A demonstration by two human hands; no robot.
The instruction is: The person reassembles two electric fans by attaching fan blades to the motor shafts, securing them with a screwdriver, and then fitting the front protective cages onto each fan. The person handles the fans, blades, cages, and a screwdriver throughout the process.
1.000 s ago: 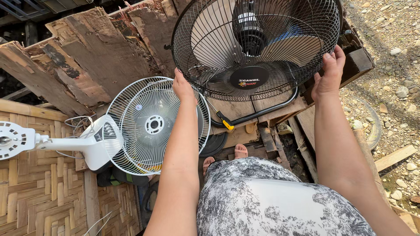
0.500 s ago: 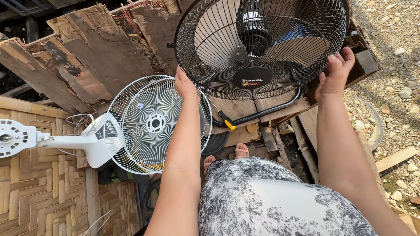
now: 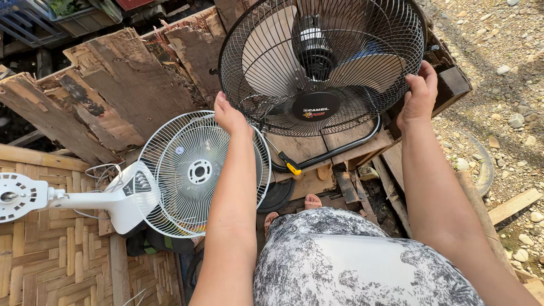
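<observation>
Head view: two fans are in sight, one black and one white. The black fan [image 3: 323,68] fills the frame from 11 to 1 o'clock, its round wire cage tilted toward the camera, with a curved black tube stand under it at about 12 o'clock of centre. Two hands hold it, one on each side of the cage. The left hand [image 3: 229,116] sits at the cage's 8 o'clock rim, fingers closed onto the wire. The right hand [image 3: 419,93] sits at the cage's 3 o'clock rim, fingers curled around the outer ring, gripping it. The fan thus lies between the two hands, touching both.

The white fan [image 3: 195,173] lies on its side at 9 o'clock, its cage just beside the left forearm, its pole ending in one round white base [image 3: 14,195] at the far left edge. One screwdriver [image 3: 286,161] with a black-and-yellow handle rests on the wooden planks [image 3: 309,150] below the black fan. Broken boards [image 3: 113,90] lean at 10 o'clock; gravel [image 3: 498,62] covers the ground at 2 o'clock.
</observation>
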